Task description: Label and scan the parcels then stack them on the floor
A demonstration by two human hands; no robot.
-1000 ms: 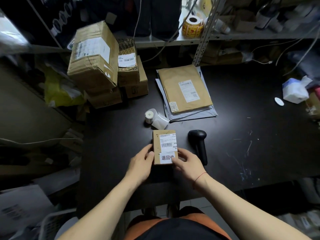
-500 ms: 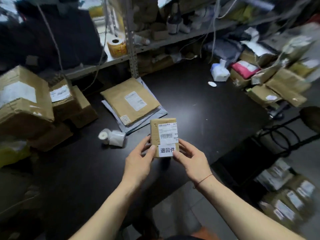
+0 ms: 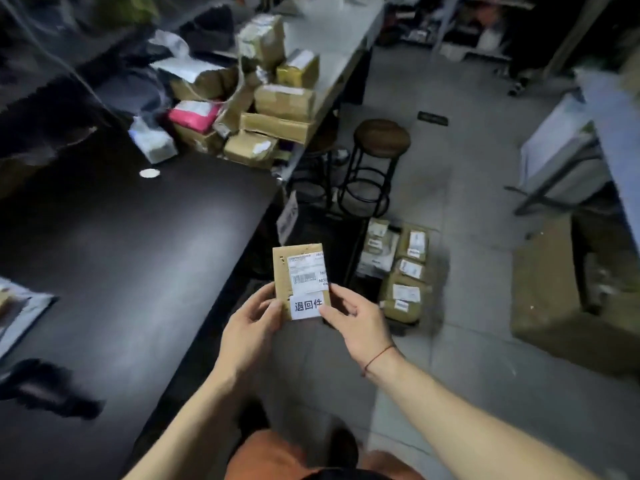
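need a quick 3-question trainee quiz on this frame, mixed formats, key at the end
1. True or false: the small parcel lies flat on the black table.
2. Where is the stack of labelled parcels? A. on the black table; B. on the floor; C. in the left hand.
3. Fill in: the small parcel is held by ____ hands.

Key:
1. False: the left hand and the right hand hold it up, off the table.
2. B.
3. Both.
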